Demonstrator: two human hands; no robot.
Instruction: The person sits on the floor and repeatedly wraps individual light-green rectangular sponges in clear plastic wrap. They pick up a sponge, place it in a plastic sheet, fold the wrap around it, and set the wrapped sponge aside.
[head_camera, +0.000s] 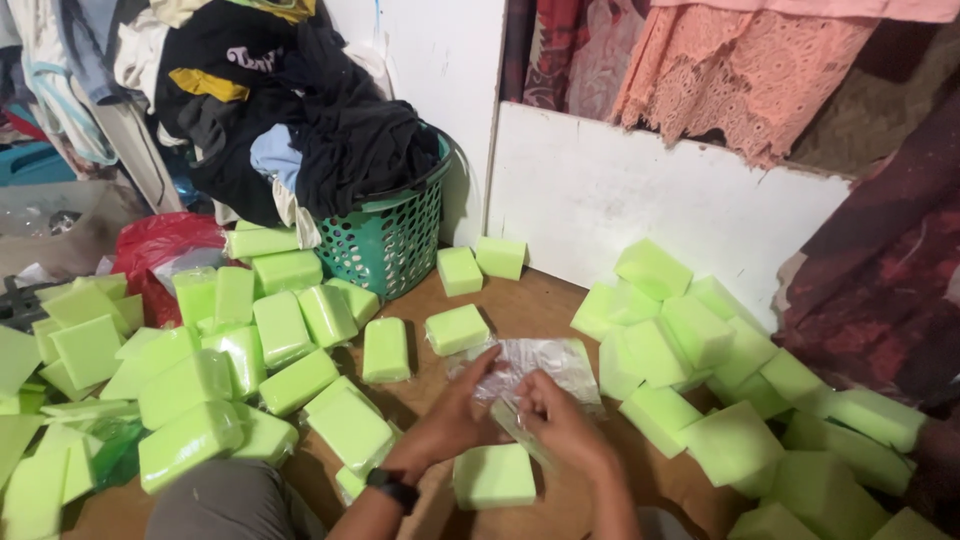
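While I sit on the floor, both hands grip a clear plastic bag (530, 368).
Left hand (455, 415) and right hand (560, 420) fingers pinched on its lower edge; bare green sponge block (493, 476) just below, wrapped blocks (200, 400) piled left, laundry basket (395, 235) behind.

Clear plastic bag (535, 365): crinkled, glossy, held up over wooden floor, mouth toward the person. Bare lime-green sponge block (494, 476): flat on floor just below it.
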